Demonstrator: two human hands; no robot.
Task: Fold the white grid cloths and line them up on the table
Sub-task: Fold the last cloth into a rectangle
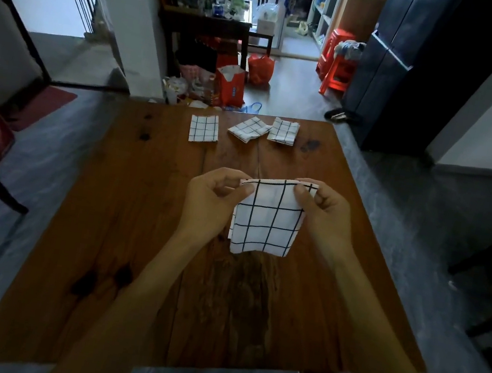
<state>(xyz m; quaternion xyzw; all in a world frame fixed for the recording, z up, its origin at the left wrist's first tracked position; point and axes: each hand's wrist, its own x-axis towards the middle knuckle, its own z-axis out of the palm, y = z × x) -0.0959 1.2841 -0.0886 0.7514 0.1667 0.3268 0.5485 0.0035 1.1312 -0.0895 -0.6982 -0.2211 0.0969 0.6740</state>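
Above the table [127,200], our left hand [213,204] and right hand [323,217] each pinch a top corner of the folded cloth [266,221], hanging it square, apparently bound for the row [204,128] beyond.

One view only, head-worn, wide-angle. The scene is looked at forward and steeply down from above the near edge of the wooden surface [127,200], which fills the middle of the frame. Both forearms are seen entering from the bottom, close to the lens. The far room is taken in along the top, with edges bowed.
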